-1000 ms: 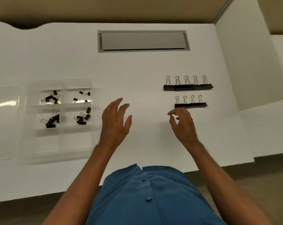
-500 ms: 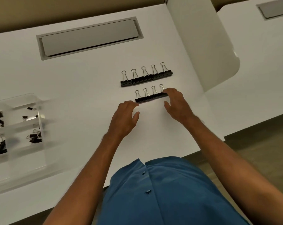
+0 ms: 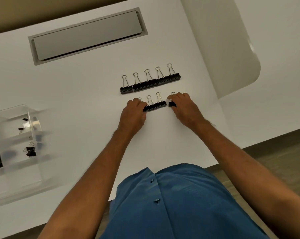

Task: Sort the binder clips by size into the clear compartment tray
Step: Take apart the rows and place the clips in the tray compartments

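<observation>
Two rows of black binder clips lie on the white table. The far row of large clips (image 3: 150, 82) is untouched. In the near row of medium clips (image 3: 154, 105), my left hand (image 3: 133, 114) grips the clip at the left end, and my right hand (image 3: 183, 107) pinches the rightmost clip (image 3: 171, 104), which sits a small gap apart from the others. The clear compartment tray (image 3: 30, 133) lies at the far left, blurred, with small black clips (image 3: 30, 150) in several compartments.
A grey recessed hatch (image 3: 87, 35) is set into the table behind the clips. A white panel (image 3: 220, 45) stands at the right. The table's front edge runs just below my forearms, with my blue shirt (image 3: 171, 200) beneath.
Both hands went forward from hovering to the near row and closed on its end clips. The right end clip has come away from the row. The view swung right, shifting the tray left.
</observation>
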Tool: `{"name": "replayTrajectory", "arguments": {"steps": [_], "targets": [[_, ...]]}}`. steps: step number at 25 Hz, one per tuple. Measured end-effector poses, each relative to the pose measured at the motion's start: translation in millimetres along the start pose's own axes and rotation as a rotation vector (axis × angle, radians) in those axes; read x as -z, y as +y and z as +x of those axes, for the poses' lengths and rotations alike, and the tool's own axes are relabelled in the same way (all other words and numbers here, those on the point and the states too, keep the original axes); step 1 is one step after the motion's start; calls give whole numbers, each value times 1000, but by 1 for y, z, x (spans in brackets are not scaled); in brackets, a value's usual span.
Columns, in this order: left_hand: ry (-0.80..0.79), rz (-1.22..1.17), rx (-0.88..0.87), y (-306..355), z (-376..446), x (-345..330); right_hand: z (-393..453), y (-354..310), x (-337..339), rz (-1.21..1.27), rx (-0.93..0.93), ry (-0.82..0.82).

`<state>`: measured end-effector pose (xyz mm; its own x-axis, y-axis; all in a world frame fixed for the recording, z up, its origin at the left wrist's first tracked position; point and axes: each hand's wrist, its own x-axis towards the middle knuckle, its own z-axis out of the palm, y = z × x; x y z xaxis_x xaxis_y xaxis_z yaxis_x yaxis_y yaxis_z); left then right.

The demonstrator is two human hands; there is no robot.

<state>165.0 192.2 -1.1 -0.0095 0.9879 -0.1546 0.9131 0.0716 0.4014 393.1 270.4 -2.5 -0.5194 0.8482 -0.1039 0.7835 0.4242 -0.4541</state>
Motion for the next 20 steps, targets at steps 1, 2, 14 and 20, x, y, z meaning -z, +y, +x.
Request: {"name": "replayTrajectory", "arguments": {"steps": [1,2,14,20], "targets": [[3,7,-2,-1,2,-2,1,1,1,35,-24,-1],[7,2,-5,-1,4,-3,2,1,3,77,-43,4],[50,-103,19,22,11,15,26,-25,-14,12,99,-102],[-48,-24,-28,33,26,0,27,-23,-15,-28,98,-80]]}}
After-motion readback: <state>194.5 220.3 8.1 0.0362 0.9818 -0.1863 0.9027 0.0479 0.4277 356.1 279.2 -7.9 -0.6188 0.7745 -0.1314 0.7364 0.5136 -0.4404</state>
